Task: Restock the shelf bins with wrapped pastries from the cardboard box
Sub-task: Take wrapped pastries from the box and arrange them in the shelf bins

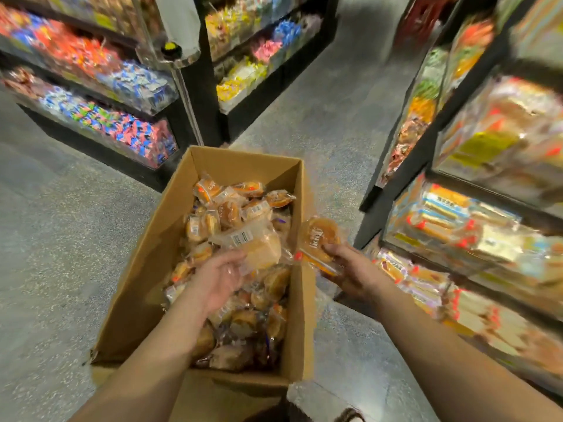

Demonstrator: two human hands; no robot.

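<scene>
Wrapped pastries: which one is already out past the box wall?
The round pastry gripped in the right hand, just outside the cardboard box. The pale pastry at the left hand remains over the box.

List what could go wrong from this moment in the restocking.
1. The right hand holds a pastry outside the box, over the floor; a loose grip could drop it.
2. The left hand grips a pale packet by its wrapper; it may slip or drag neighbouring packets out.
3. The bins on the right already look full, so added pastries might spill.
</scene>
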